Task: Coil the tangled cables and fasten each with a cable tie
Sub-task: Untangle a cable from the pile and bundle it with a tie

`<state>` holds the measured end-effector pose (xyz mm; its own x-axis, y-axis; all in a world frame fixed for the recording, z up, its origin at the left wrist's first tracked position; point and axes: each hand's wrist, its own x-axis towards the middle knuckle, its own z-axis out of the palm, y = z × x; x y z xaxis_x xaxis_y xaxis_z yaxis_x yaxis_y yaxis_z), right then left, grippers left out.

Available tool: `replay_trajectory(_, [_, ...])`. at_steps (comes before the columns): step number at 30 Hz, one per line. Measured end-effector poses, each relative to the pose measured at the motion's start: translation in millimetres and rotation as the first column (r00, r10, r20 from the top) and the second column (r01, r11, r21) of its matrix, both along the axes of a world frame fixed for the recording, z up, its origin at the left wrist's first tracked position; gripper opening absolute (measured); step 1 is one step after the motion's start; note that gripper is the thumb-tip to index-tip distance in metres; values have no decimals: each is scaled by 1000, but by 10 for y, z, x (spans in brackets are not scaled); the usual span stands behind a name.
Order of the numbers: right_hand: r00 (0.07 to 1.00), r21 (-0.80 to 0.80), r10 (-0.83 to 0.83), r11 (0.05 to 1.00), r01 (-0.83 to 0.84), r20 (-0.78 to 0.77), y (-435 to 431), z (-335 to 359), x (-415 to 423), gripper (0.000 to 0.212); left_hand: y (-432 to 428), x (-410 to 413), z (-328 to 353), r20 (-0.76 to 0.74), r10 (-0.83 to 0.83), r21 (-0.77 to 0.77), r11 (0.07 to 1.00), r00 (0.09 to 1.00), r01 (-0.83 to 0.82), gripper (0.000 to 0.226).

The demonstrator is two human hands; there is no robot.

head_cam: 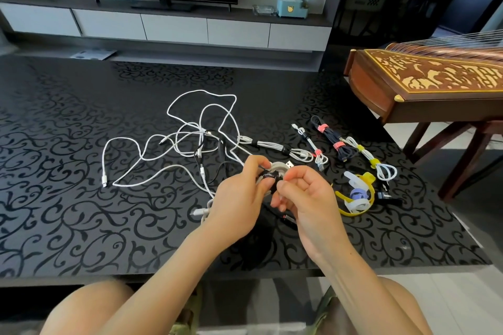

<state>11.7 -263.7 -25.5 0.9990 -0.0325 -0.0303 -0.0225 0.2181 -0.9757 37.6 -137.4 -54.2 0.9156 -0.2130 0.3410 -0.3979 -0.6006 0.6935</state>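
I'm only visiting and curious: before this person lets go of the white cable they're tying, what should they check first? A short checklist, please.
1. Grip on the white coil: ok, the left hand holds it.
2. The black tie sits around the coil: ok, the right hand pinches it.
3. Tie fully fastened: cannot tell, fingers hide its end.
4. Coil clear of the tangle: cannot tell, the hands hide where the nearby loose cables end.
5. The spare ties are handy: ok, piled beside the right hand.

head view | wide-angle, worn on head | faces forward-down | table [68,212] near below | single view
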Motion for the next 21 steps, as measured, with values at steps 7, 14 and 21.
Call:
replay_trajectory(7, [999,23,5,1000,-4,-32,-14,12,-4,18,-10,9,26,57,23,16,1000,998,-24,19])
replay_trajectory(14, [998,82,6,997,-1,-61,-26,20,14,16,-42,-13,33,149,132,-49,991,980,-126,23])
replay_trajectory(21, [998,182,67,981,-63,-17,-68,42,3,19,8,-33,93,93,63,-129,990,994,-51,18])
